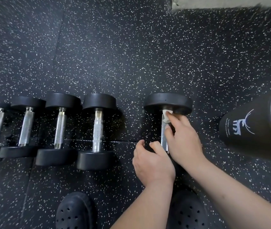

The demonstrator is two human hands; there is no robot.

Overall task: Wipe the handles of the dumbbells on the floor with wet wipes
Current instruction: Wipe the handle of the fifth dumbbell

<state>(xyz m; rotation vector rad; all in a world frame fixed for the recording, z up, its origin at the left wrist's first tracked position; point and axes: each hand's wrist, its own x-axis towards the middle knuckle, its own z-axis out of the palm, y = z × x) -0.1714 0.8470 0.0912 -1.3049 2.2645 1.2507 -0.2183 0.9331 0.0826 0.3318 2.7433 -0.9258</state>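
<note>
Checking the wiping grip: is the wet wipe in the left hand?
No, the right hand presses the wet wipe on the handle; the left hand is bare.

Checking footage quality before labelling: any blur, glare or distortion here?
Head view: wide-angle bending curves the dumbbell row and stretches the black bag at right; far floor smears at the corners; bright glints on the chrome handles; right hand and wipe reasonably sharp.

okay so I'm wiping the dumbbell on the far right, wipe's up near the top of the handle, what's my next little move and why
Probably draw the wet wipe down the handle toward you. The right hand presses it at the far end, just under the far head, so the bare metal below looks unwiped. The left hand by the near end could steady it.
</note>
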